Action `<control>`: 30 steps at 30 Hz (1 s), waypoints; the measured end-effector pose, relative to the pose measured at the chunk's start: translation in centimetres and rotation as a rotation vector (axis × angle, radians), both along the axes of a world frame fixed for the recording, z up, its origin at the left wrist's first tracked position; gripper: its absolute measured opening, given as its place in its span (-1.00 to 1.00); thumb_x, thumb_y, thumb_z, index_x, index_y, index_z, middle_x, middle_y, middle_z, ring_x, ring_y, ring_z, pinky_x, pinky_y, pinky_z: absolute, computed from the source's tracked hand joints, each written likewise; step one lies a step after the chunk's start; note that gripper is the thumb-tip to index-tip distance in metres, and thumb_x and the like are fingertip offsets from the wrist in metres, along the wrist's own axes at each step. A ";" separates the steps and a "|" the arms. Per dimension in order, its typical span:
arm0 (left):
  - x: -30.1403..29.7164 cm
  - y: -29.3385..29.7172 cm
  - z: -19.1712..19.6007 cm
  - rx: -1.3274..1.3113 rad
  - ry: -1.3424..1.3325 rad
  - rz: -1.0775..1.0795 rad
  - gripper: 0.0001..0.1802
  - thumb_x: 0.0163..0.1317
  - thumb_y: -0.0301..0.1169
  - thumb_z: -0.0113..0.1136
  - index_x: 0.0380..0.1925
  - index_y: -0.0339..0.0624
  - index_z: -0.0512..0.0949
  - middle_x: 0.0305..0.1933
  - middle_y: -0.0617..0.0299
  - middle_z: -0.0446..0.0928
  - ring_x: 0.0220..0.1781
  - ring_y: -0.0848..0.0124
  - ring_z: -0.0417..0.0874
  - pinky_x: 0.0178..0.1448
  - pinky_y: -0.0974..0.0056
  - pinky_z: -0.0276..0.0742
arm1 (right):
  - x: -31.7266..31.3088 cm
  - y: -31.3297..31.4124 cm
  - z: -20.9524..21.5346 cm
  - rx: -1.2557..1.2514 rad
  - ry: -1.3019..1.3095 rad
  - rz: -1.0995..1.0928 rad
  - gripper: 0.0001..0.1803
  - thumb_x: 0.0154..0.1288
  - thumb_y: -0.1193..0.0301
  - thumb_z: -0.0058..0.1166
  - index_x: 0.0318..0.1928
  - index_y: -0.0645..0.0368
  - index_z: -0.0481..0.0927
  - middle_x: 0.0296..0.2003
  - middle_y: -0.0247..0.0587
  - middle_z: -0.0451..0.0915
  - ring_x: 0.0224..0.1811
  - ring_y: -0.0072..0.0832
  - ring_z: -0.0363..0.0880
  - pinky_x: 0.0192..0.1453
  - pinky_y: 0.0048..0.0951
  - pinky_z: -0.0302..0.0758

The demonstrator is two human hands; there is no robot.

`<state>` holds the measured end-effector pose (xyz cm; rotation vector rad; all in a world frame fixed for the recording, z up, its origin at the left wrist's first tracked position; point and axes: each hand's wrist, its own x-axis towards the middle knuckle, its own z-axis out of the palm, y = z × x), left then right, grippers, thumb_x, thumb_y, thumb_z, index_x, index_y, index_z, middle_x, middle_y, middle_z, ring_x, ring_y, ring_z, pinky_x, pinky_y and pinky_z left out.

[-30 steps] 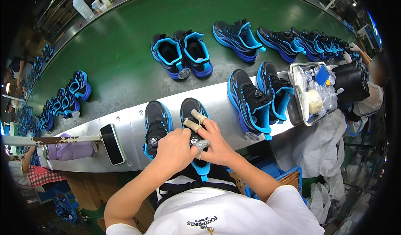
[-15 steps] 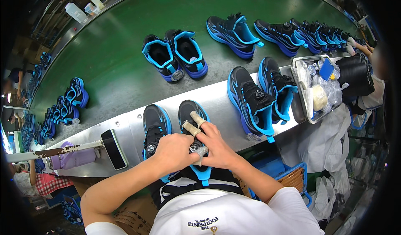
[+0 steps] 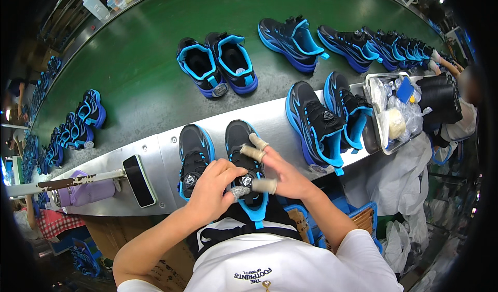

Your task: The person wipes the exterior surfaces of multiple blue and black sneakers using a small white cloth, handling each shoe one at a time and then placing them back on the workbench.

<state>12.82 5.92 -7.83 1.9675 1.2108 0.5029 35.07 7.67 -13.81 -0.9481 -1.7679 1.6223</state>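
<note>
Both hands — left hand, right hand — keep a closed grip on the black-and-blue shoe.

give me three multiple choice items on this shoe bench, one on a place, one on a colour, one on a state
1. Where does the phone lie?
A. left of the two shoes at the hands
B. inside the tray
C. on the green belt

2. What colour is the lining of the pair of shoes on the green belt?
A. red
B. bright blue
C. white

3. What are the hands doing?
A. resting flat on the ledge
B. both at the front of the right shoe
C. holding the phone

Answers: 1 A, it lies on the metal ledge left of the left shoe. 2 B, the collars are bright blue. 3 B, the left hand and right hand meet on the right shoe.
</note>
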 end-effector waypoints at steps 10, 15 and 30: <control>-6.6 -0.4 2.3 -0.042 0.100 -0.166 -0.44 -0.08 -0.69 0.15 0.03 -0.15 0.57 -0.16 0.10 0.50 -0.05 0.08 0.48 0.09 0.11 0.45 | -8.6 -3.9 2.5 0.187 -0.258 -0.148 -0.39 0.38 0.28 -0.03 0.42 0.01 0.25 0.42 0.32 -0.03 0.46 0.18 0.00 0.49 0.02 -0.02; -12.4 -2.5 6.9 0.097 -0.104 0.255 -0.64 0.16 -0.57 0.22 0.00 -0.20 0.57 -0.29 0.14 0.55 -0.23 0.29 0.60 -0.07 0.29 0.50 | -12.0 -5.7 4.8 0.259 -0.355 -0.140 -0.41 0.38 0.30 -0.06 0.42 -0.08 0.28 0.41 0.38 -0.03 0.43 0.23 0.02 0.47 0.03 0.00; -22.1 -9.7 3.6 -0.005 -0.099 0.550 -0.64 -0.03 -0.59 0.30 -0.15 -0.21 0.60 -0.29 0.26 0.42 -0.39 0.44 0.40 -0.26 0.38 0.41 | -20.1 -7.3 7.4 -0.036 -0.266 -0.086 -0.33 0.26 0.30 0.22 0.37 0.06 0.35 0.44 0.26 0.02 0.57 0.04 -0.19 0.54 -0.07 -0.11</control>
